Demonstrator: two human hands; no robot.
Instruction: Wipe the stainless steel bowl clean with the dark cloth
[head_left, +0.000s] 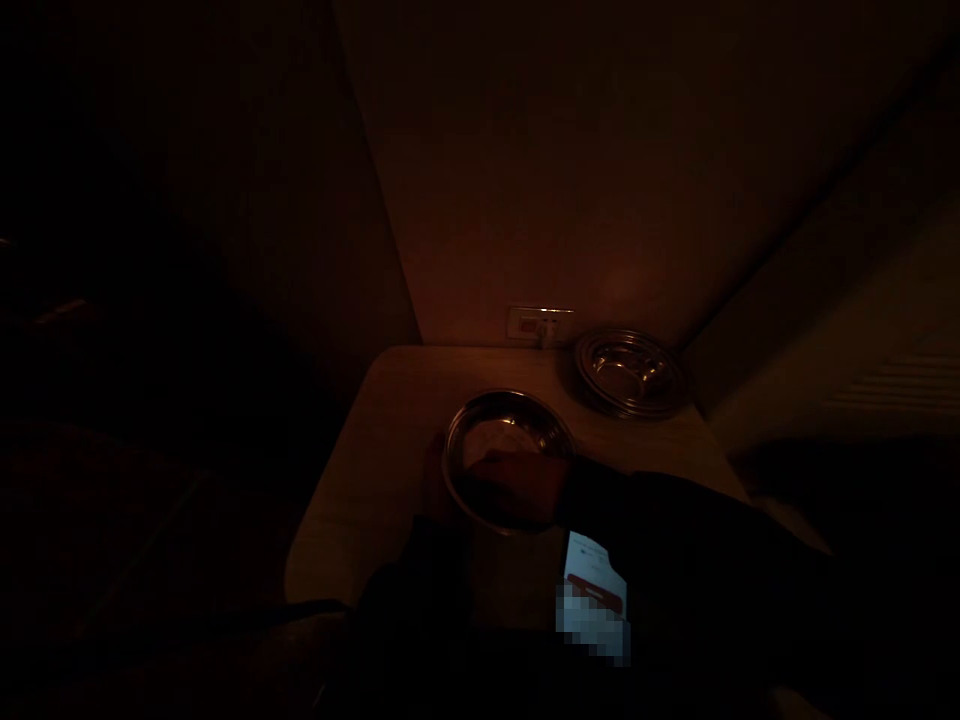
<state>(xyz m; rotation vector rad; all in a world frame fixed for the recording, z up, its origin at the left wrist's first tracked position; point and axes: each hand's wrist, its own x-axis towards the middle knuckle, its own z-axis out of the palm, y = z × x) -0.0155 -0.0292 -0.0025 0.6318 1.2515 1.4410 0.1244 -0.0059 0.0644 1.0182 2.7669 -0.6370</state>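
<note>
On table, right hand seemingly inside bowl

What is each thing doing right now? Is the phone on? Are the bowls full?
Right hand: reaching into the near bowl; grip too dark to tell.
Near bowl: upright on the table; contents too dark to tell.
Far dish: upright, looks empty.
Phone: screen lit.
Wall socket: something plugged in.
Left hand: not in view.

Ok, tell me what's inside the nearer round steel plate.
A right hand in a dark sleeve reaches into the nearer round steel plate, covering its near half. The far half shows bare metal. Whatever lies under the hand is hidden, and the dim light obscures finer detail.
</note>
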